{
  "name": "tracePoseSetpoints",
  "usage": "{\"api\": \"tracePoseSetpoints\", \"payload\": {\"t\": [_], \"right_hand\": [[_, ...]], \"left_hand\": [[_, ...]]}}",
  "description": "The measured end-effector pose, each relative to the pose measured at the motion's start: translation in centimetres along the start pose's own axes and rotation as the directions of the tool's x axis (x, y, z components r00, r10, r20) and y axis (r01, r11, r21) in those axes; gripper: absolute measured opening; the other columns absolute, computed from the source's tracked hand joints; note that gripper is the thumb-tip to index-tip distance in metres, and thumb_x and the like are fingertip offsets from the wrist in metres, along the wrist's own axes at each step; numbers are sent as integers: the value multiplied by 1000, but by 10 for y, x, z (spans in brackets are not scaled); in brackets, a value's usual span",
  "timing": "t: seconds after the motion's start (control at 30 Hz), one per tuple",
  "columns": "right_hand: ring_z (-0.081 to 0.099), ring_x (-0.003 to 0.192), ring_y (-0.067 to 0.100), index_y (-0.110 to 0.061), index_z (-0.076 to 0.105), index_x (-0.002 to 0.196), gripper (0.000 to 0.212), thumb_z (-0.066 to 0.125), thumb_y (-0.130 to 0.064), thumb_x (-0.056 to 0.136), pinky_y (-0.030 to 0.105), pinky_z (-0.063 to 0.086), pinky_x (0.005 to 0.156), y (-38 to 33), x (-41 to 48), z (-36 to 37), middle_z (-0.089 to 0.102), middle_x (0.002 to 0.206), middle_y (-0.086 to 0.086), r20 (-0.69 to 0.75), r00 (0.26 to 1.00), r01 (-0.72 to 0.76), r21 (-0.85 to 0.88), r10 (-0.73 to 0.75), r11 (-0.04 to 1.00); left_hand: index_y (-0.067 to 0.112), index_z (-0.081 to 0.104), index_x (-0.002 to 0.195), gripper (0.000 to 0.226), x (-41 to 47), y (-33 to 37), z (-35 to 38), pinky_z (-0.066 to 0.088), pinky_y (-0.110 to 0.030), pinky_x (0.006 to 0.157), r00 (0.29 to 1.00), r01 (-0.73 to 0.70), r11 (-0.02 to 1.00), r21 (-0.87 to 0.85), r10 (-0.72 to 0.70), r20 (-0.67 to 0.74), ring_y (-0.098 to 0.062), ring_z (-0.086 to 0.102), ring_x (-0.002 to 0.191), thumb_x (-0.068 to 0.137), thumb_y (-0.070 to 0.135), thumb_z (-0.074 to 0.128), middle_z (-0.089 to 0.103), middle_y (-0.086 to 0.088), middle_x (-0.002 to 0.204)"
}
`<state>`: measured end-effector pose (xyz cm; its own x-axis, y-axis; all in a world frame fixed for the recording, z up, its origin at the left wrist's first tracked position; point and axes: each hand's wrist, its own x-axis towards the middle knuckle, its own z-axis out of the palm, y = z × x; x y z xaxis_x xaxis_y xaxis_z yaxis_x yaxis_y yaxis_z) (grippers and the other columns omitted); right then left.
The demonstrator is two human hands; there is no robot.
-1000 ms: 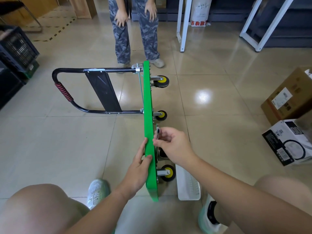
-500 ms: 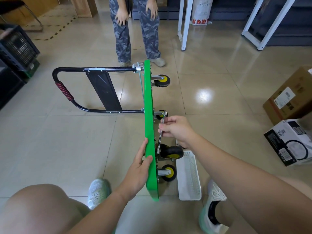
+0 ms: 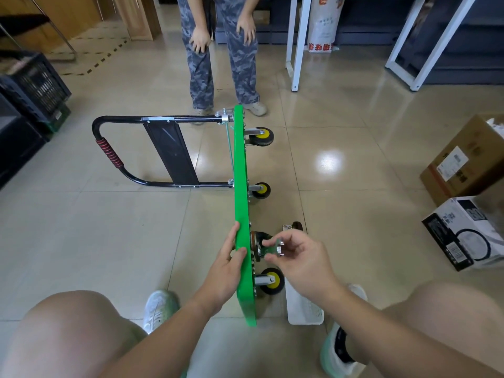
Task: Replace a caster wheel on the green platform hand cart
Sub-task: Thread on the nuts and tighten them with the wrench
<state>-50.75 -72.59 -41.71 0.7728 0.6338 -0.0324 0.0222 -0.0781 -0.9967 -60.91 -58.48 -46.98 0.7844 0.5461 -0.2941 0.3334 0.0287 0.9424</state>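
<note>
Right hand [image 3: 300, 259] pinches a small metal fitting [image 3: 279, 247], nut or bolt unclear, just beside the caster [image 3: 259, 242]. Left hand [image 3: 227, 264] grips the edge of the green deck [image 3: 241, 186], with the cart tipped on its side on the floor. Likely step is that caster's fastening hardware; the next move calls for lining the fitting up on its mount while the deck stays steadied.

Floor: glossy beige tiles [image 3: 95, 241], with one bright lamp reflection [image 3: 330, 160] right of centre.
Far side: standing person in grey camouflage trousers [image 3: 201, 72], pale shoes.
Behind them, to the right: upright white metal post [image 3: 298, 42]. A white sack with red lettering [image 3: 324, 23] is just beside it. An angled white metal frame [image 3: 431, 42] stands further right.
Right edge: brown cardboard box [image 3: 469, 162]. A black-and-white printed carton [image 3: 463, 233] sits in front of it.
Left edge: black slatted plastic crate [image 3: 35, 83].
Near side: white perforated plastic basket [image 3: 305, 312] on the tiles.
Top left: light wooden panel [image 3: 136, 17].
</note>
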Motion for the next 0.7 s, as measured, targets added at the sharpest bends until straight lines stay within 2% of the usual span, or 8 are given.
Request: {"api": "tracePoseSetpoints", "payload": {"t": [0.1,0.27,0.37,0.43,0.5,0.6,0.63,0.7], "right_hand": [[74,83,16,-16,70,85,34,75,16,75,24,58,79,8,-6,7,76,90,4,9,999,46,-18,-45,999],[74,79,24,-38,72,81,41,68,3,78,35,61,79,12,-12,20,74,93,7,37,993,111,-1,-111,994],[73,82,26,-46,69,82,38,63,-9,77,44,61,81,13,-9,25,73,93,3,66,986,158,-31,-155,987],[72,81,24,-46,68,82,35,63,-12,78,45,61,80,14,-5,25,72,91,-1,56,983,179,-65,-175,982],[72,80,23,-37,69,84,30,62,-8,79,46,61,78,18,-3,23,70,91,-4,64,976,214,-98,-209,972],[72,82,22,-23,68,89,20,61,-6,79,45,61,76,23,-3,25,66,93,-8,118,965,252,-145,-236,957],[72,81,22,-22,68,89,17,60,-10,79,45,61,76,23,-1,26,66,92,-7,109,967,246,-145,-231,958],[71,80,23,-21,67,87,12,59,-20,78,46,60,76,21,4,26,68,89,-3,87,970,236,-130,-226,963]], "left_hand": [[77,28,138,54,-1,1,1,44,-42,113,1000,8,1000,-22,-8,17,-8,59,125,103,40,42,48,20,151],[70,30,144,56,-1,2,0,49,-35,107,999,29,999,-25,-28,15,-5,65,111,109,27,41,60,33,123],[72,31,141,57,1,0,-1,48,-36,108,999,34,999,-39,-34,5,-4,65,113,107,28,45,61,31,127],[73,32,140,57,3,-2,0,48,-36,107,999,43,997,-64,-43,11,-5,66,114,108,28,45,64,27,129],[72,33,140,56,5,-4,1,49,-31,102,999,45,996,-77,-44,13,-4,67,111,109,26,44,66,26,127],[72,33,139,55,6,-8,-1,49,-25,97,999,31,997,-74,-29,21,-4,63,106,108,27,43,67,35,107],[73,32,139,54,5,-7,-2,49,-28,101,999,29,997,-72,-28,22,-4,63,110,107,33,45,66,36,110],[74,32,140,53,5,-5,-1,45,-35,111,1000,22,997,-80,-20,23,-4,61,122,101,43,48,61,30,132]]}}
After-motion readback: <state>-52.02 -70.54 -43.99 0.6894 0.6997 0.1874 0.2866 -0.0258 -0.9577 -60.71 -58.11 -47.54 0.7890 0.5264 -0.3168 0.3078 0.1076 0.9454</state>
